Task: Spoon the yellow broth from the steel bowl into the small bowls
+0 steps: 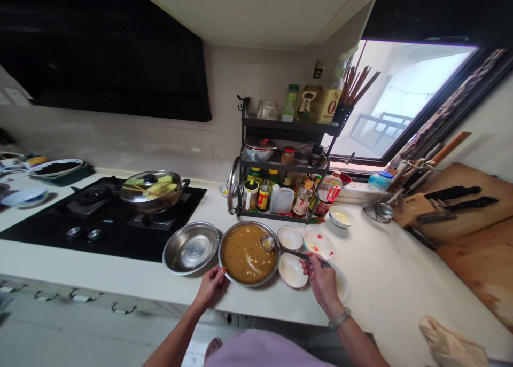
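Observation:
A steel bowl (272, 273) full of brown soup sits on the white counter in front of me. My left hand (210, 286) grips its near-left rim with closed fingers. My right hand (320, 276) is closed round the dark handle of a ladle (267, 243), whose metal scoop hangs over the soup bowl's far-right rim. Three small white bowls (289, 237) (319, 243) (292, 271) stand just right of the soup, under and beside the ladle's handle. An empty steel bowl (191, 248) lies to the left of the soup bowl.
A lidded wok (153, 190) stands on the black hob (52, 223) at left. A black rack (280, 164) of bottles and jars stands behind the bowls. Knives in a block (441, 201) and wooden boards (476, 233) lie at right. Plates (56, 168) sit far left.

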Demonstrator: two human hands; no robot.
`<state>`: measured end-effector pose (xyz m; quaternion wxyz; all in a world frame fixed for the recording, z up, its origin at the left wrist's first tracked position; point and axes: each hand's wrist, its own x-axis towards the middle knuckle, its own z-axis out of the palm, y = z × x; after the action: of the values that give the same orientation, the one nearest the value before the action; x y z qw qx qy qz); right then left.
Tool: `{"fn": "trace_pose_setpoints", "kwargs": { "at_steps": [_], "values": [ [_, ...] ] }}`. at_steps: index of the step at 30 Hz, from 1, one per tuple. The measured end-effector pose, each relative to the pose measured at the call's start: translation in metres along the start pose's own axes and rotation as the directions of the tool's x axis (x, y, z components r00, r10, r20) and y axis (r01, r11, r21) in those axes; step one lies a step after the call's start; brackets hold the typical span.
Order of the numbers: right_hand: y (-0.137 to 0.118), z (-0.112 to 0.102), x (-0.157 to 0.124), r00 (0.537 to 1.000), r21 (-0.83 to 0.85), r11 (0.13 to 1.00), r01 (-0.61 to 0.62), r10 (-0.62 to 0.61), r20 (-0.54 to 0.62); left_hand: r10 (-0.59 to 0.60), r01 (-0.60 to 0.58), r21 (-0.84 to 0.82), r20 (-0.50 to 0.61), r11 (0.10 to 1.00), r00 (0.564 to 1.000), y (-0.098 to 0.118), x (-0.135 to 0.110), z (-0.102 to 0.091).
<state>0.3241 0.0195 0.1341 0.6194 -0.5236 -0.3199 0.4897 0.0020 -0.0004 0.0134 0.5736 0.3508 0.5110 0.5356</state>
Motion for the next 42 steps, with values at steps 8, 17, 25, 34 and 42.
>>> {"fn": "trace_pose_setpoints", "kwargs": {
  "at_steps": [8, 17, 25, 34, 42],
  "values": [
    [-0.015, -0.008, 0.007, 0.998, 0.037, 0.998, 0.046, -0.045, -0.032, 0.011, -0.01, 0.035, -0.012, 0.999, 1.0, 0.001, -0.001, 0.0],
    [-0.015, -0.036, 0.024, 0.968, -0.166, 0.962, 0.216, -0.232, -0.09, 0.004, -0.005, 0.007, 0.015, 1.0, 1.0, -0.001, 0.0, -0.001],
    [-0.009, -0.052, 0.017, 0.863, -0.454, 0.735, 0.504, -0.45, 0.23, 0.003, -0.003, 0.011, 0.016, 1.0, 1.0, -0.001, 0.001, -0.001],
    [-0.016, -0.031, -0.003, 0.81, -0.407, 0.7, 0.587, -0.496, 0.314, -0.004, 0.004, 0.016, 0.004, 1.0, 1.0, 0.002, -0.001, 0.001],
    [0.01, -0.007, -0.011, 0.874, -0.38, 0.803, 0.459, -0.332, 0.355, 0.002, -0.002, 0.034, -0.005, 0.999, 1.0, 0.001, 0.0, -0.001]
  ]
}}
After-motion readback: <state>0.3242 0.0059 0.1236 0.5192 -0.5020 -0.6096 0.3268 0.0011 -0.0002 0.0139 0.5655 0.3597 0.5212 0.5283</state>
